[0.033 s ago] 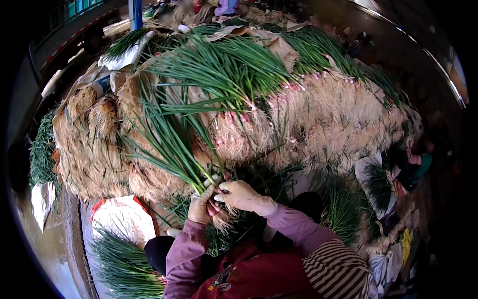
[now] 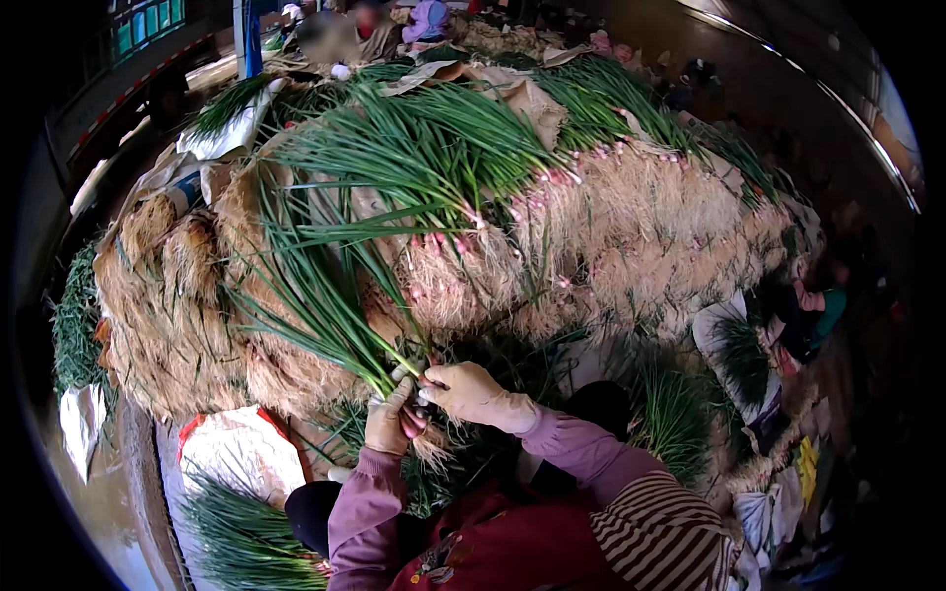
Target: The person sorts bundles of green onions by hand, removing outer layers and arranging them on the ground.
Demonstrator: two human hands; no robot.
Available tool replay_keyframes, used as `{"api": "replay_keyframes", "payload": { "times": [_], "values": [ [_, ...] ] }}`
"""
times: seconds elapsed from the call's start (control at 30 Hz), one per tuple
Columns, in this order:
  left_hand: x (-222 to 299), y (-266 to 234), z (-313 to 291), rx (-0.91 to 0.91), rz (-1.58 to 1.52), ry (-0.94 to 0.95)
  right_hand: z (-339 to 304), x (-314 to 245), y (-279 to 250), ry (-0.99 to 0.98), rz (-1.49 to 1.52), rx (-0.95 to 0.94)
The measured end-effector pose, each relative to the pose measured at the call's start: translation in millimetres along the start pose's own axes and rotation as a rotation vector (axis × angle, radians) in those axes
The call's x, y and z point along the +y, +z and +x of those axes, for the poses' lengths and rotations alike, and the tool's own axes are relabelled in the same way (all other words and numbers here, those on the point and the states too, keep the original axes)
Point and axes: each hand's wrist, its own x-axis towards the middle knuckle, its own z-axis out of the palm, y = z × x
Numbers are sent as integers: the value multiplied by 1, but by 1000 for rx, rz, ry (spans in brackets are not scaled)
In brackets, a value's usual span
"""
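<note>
Both of my hands wear pale gloves and meet low in front of a big heap of plants. My left hand (image 2: 387, 422) is closed round the lower stalks of a bunch of spring onions (image 2: 347, 335), whose long green leaves reach up and away to the left. Pinkish bulbs (image 2: 412, 424) and pale stringy roots hang out beneath the hand. Beside it on the right, my right hand (image 2: 473, 396) pinches the base of a spring onion with a reddish end next to the bunch. The fingertips of the two hands nearly touch.
A heap of spring onions (image 2: 631, 227), roots facing me, spans the front. Below left lie a white sack with a red edge (image 2: 241, 448) and more spring onions (image 2: 236, 517). Green leaves (image 2: 665, 414) lie at right. Other people (image 2: 813, 305) sit right and at the far side.
The whole view has shifted a little, so the heap sits slightly farther left. Both hands keep hold, and my right hand has moved slightly over the bulbs by my left fingers.
</note>
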Motion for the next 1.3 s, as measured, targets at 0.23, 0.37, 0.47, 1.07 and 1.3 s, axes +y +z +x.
{"api": "replay_keyframes", "payload": {
  "times": [0.23, 0.37, 0.47, 1.07, 1.3],
  "values": [
    [-20, -16, 22, 149, 159, -20, -50, 19, -229, -70, -107, 1067],
    [-35, -18, 36, 191, 296, -104, -73, 62, -343, 124, -351, 1297],
    [-44, -22, 45, 292, 256, 23, -55, 91, -391, 477, -770, 1163],
    [-25, 11, 58, -14, 128, -108, 109, 73, -166, 331, -310, 496],
    [-10, 18, 21, 2, 42, -107, -12, 16, -65, -179, -12, 485]
  ]
}}
